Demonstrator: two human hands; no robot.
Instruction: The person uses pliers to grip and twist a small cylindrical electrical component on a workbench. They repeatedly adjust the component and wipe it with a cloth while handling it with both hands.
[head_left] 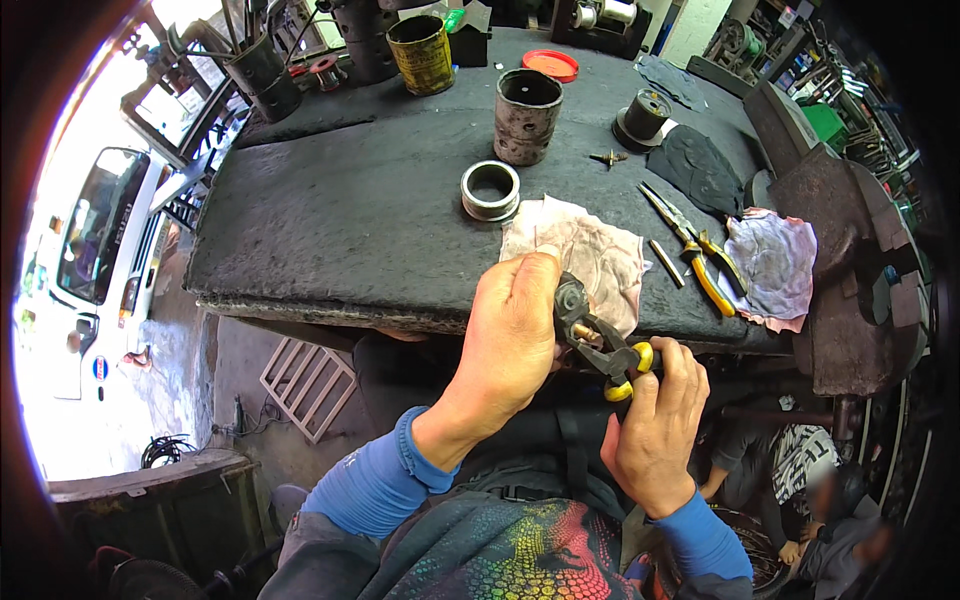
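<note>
Over the workbench's front edge, my left hand (512,320) is closed around a small dark metal part (570,293), its thumb on top. My right hand (655,425) grips a pair of pliers (618,362) by the yellow-and-black handles. The jaws of the pliers reach to the metal part, around or beside a copper-coloured piece (582,333); I cannot tell how tightly they bite. My left fingers hide much of the part. Just beyond it, a pinkish cloth (575,245) lies crumpled on the bench.
On the dark workbench (340,220) stand a metal ring (490,207), a rusty cylinder (527,135) and a yellow can (420,65). Long-nose pliers (700,255) lie beside another cloth (770,262). A heavy vise (840,250) is at right. People (800,470) crouch at lower right.
</note>
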